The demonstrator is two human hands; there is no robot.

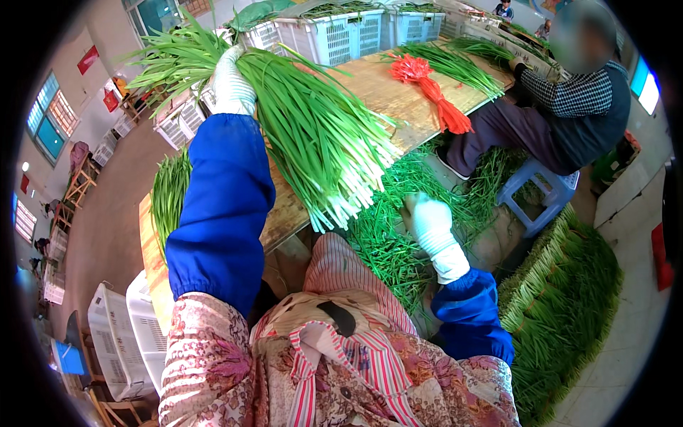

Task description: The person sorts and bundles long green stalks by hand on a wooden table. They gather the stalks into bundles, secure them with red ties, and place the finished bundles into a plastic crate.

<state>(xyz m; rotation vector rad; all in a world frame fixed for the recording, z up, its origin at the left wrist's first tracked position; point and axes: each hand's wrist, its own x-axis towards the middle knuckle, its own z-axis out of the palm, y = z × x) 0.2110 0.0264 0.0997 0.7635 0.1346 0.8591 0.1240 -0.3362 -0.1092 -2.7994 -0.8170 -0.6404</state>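
My left hand (233, 80), in a white knitted glove, grips the leafy upper part of a large bundle of garlic chives (299, 112). Its leaves fan out to the left, while the pale cut stem ends overhang the front edge of the wooden table (363, 85). In the same kind of glove, my right hand (428, 216) hangs below the table's level, over a heap of loose green trimmings (395, 251). Its fingers are curled and partly hidden, so I cannot see whether anything is in them. Red plastic ties (429, 91) lie bunched on the table to the right of the bundle.
More chives lie at the table's far right (453, 66) and left end (169, 187). Across from me sits a person (581, 107) near a blue plastic stool (544, 192). Tied bundles (565, 309) are stacked at right. White crates (331, 40) line the back; others (114, 341) stand left.
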